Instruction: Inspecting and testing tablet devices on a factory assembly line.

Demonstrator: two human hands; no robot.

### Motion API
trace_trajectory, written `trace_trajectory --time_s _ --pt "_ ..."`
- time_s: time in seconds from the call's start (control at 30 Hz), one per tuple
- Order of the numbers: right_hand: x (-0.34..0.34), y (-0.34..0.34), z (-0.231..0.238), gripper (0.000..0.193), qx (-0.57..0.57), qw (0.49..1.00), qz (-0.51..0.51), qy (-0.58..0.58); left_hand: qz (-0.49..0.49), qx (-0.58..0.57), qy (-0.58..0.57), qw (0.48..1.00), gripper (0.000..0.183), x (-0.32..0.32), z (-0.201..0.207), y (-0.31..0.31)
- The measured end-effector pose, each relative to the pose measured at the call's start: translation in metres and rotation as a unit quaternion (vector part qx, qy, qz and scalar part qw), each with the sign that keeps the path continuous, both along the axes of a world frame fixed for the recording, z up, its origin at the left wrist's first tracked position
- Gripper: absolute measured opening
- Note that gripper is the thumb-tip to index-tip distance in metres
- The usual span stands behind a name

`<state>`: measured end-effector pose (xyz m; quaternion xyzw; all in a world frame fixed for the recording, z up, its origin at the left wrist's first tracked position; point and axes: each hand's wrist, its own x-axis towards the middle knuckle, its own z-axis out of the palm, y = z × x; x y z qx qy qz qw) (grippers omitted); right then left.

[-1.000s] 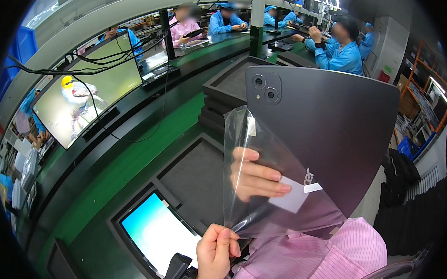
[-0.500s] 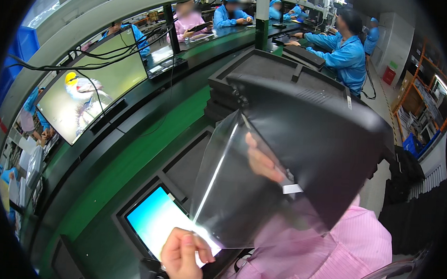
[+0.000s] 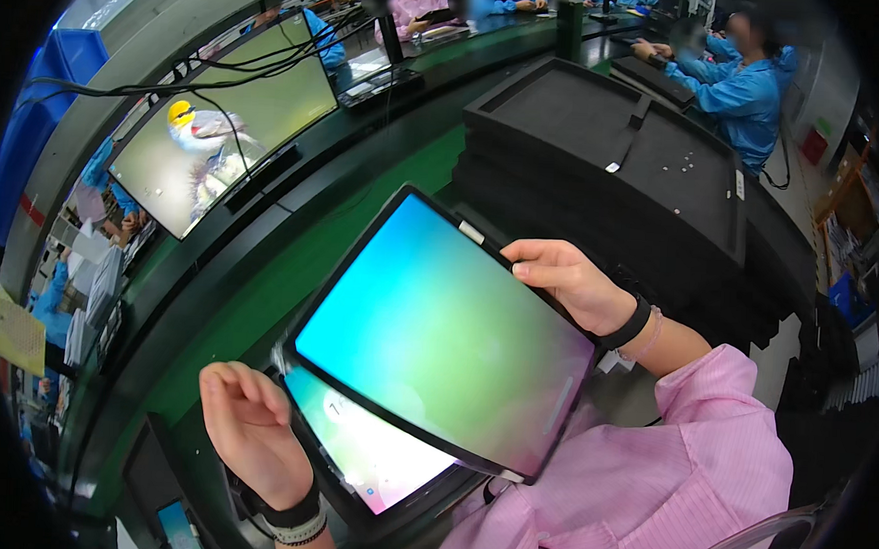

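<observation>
Head view: the right hand [image 3: 578,284] pinches the upper tablet [image 3: 447,334], which lies left of and below that grip, long axis slanting down-right; the farther left hand [image 3: 253,431] is half-curled, contents unclear.

Holds a tablet [image 3: 447,334] in the right hand [image 3: 572,278], partly over a second tablet [image 3: 388,454], with the left hand [image 3: 256,428] just left of both. Has a monitor [image 3: 291,91] beyond at upper left, behind cables [image 3: 188,89]; a stack of trays [image 3: 564,108] beyond the right hand; a co-worker [image 3: 746,97] past that stack, farther right.
</observation>
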<state>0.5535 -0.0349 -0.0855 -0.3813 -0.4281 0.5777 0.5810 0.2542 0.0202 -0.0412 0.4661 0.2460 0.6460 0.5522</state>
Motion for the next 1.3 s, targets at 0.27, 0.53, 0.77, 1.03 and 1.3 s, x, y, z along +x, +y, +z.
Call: trace_trajectory --time_s 0.27,0.53,0.77,1.03,1.3 --pt "-0.037 0.019 -0.006 0.023 0.014 0.988 -0.084 0.130 -0.285 -0.220 -0.030 0.933 0.056 0.008 -0.059 -0.026" --pt "-0.056 0.028 -0.019 0.021 0.001 0.989 -0.082 0.125 -0.191 -0.185 0.067 0.962 0.042 0.020 -0.044 -0.026" --pt "-0.024 0.061 -0.019 0.031 -0.046 0.940 0.117 0.317 -0.160 -0.223 0.085 0.958 0.054 0.012 -0.045 -0.034" --pt "-0.003 0.062 -0.008 0.018 0.012 0.968 0.096 0.230 -0.167 -0.240 0.115 0.949 0.056 -0.006 -0.044 -0.055" --pt "0.017 0.061 0.029 0.028 0.016 0.995 0.099 -0.026 -0.144 -0.266 0.156 0.940 0.056 -0.006 -0.032 -0.062"
